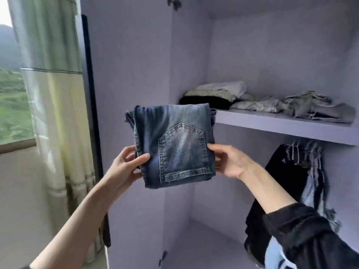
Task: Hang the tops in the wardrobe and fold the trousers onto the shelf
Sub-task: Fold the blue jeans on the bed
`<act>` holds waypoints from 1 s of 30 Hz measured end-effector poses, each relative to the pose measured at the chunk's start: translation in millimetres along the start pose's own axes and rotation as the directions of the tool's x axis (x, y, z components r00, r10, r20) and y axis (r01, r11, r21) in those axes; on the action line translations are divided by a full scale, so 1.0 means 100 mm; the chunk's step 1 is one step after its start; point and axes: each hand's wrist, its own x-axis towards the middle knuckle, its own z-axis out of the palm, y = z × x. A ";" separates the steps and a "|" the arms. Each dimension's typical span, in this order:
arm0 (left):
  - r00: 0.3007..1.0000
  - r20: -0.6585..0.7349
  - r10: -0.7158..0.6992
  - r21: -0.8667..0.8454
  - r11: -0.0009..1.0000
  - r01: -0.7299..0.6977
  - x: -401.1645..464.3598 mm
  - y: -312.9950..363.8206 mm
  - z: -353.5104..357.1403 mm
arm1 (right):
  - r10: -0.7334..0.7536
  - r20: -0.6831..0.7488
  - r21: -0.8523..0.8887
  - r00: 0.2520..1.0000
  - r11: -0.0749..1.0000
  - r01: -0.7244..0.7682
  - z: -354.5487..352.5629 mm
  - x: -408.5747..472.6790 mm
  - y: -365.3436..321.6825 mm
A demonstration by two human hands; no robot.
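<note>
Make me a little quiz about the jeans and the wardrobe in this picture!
1. True or false: the folded jeans already lie on the shelf.
2. How many hands hold the jeans? A) none B) one C) two
3. What hangs under the shelf?

Key
1. False: they are held up in the air, in front of the shelf's left end.
2. C: the left hand grips the left edge and the right hand grips the right edge.
3. Dark clothes on hangers, with some paler blue ones among them. Folded clothes lie on top of the shelf.
</note>
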 end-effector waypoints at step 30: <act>0.859 0.487 -0.160 0.221 0.974 0.056 4.96 -0.07 4.29 | -0.221 -0.478 -0.110 0.850 0.975 0.192 -3.73 2.25 -3.03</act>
